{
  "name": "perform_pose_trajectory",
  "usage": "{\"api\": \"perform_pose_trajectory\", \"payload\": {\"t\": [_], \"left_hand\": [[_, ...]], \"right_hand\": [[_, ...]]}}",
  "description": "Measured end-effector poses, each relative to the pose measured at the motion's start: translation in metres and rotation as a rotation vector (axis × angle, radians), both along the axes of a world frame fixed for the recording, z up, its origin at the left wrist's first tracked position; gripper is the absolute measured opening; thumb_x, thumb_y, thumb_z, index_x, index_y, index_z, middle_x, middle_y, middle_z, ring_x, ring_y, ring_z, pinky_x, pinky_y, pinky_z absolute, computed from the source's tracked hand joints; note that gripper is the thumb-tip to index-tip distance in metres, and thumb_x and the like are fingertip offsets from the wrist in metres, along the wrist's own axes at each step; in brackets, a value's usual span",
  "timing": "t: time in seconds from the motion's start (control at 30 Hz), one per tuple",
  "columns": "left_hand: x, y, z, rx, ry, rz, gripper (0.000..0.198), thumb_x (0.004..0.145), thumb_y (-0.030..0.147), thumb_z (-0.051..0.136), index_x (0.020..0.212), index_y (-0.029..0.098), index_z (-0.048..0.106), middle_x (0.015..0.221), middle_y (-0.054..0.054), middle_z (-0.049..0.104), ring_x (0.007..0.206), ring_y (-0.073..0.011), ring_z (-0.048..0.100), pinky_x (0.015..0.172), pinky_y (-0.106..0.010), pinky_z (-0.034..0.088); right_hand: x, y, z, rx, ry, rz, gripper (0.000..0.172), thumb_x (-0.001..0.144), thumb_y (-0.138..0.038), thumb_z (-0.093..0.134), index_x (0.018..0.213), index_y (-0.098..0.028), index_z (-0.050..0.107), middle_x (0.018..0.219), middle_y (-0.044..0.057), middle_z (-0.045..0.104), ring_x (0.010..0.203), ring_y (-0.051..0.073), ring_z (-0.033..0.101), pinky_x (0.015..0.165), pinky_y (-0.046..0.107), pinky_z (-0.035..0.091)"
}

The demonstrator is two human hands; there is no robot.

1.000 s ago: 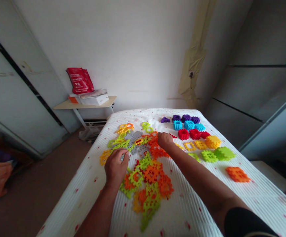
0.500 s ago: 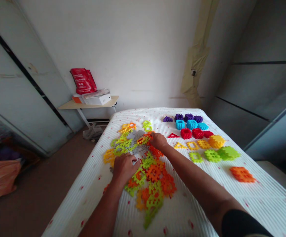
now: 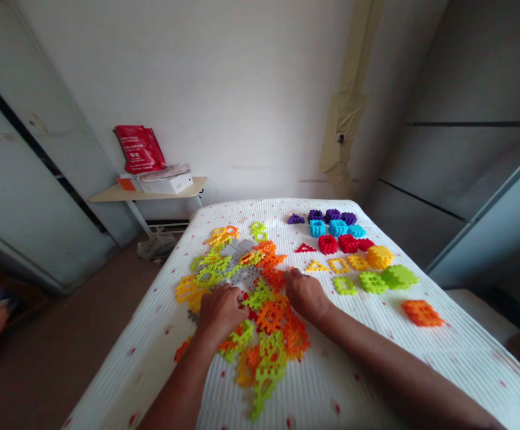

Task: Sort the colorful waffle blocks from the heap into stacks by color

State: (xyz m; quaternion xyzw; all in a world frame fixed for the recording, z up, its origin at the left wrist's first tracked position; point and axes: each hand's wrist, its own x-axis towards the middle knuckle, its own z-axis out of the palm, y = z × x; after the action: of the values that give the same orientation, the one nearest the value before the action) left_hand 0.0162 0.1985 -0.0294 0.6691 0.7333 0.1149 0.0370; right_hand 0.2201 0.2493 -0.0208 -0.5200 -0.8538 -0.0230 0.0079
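A loose heap of interlocking plastic waffle blocks (image 3: 255, 304) in orange, lime, yellow and grey lies on the bed. My left hand (image 3: 221, 310) presses on the heap's grey and lime pieces, fingers curled down. My right hand (image 3: 305, 292) rests at the heap's right side, fingertips against orange pieces. Whether either hand grips a piece is hidden. To the right, sorted stacks sit in rows: purple blocks (image 3: 332, 216), cyan blocks (image 3: 338, 227), red blocks (image 3: 340, 243), yellow blocks (image 3: 380, 257), lime blocks (image 3: 398, 278) and an orange block (image 3: 422, 313).
The blocks lie on a bed with a white ribbed, red-dotted cover (image 3: 332, 382), its edges dropping away left and right. Beyond it, a small wall shelf (image 3: 147, 191) holds a red bag (image 3: 138, 149) and a white box (image 3: 165, 184). A brown floor (image 3: 63, 334) lies left.
My right hand has moved toward me and rightward, from the heap's upper part to its right side. My left hand has stayed nearly in place. The view has shifted slightly.
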Motion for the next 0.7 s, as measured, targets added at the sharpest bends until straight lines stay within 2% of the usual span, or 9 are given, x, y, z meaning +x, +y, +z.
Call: {"api": "perform_pose_trajectory", "payload": {"t": [0.1,0.2,0.47,0.7], "left_hand": [[0.004,0.0,0.0,0.005,0.009,0.004,0.006,0.066,0.02,0.058,0.068,0.021,0.063,0.079,-0.005,0.066,0.082,-0.0232,0.06,0.071,-0.033,0.039],[0.006,0.001,-0.002,0.016,0.026,0.011,0.006,0.067,0.019,0.055,0.066,0.019,0.061,0.077,-0.007,0.066,0.08,-0.0238,0.06,0.068,-0.033,0.039],[0.001,0.003,0.001,-0.01,-0.059,0.135,0.01,0.075,0.023,0.048,0.071,0.023,0.057,0.069,0.0,0.065,0.064,-0.0166,0.059,0.056,-0.025,0.033],[-0.004,0.003,-0.002,-0.028,-0.154,0.088,0.02,0.072,0.02,0.05,0.087,0.025,0.061,0.08,-0.001,0.068,0.074,-0.0173,0.062,0.058,-0.024,0.035]], "right_hand": [[0.002,-0.003,-0.005,0.018,0.007,-0.028,0.025,0.087,-0.015,0.037,0.106,-0.016,0.054,0.109,0.015,0.056,0.074,0.019,0.064,0.056,0.026,0.047],[0.001,-0.004,-0.007,0.025,0.014,-0.033,0.026,0.087,-0.018,0.039,0.107,-0.015,0.054,0.108,0.016,0.056,0.074,0.02,0.065,0.056,0.027,0.048],[-0.01,-0.014,-0.006,-0.009,0.049,0.036,0.026,0.088,-0.019,0.037,0.106,-0.016,0.055,0.119,0.017,0.054,0.072,0.019,0.066,0.054,0.027,0.049],[-0.016,-0.02,-0.006,-0.024,0.071,0.073,0.025,0.091,-0.025,0.037,0.107,-0.019,0.055,0.126,0.015,0.051,0.071,0.018,0.066,0.055,0.027,0.049]]}}
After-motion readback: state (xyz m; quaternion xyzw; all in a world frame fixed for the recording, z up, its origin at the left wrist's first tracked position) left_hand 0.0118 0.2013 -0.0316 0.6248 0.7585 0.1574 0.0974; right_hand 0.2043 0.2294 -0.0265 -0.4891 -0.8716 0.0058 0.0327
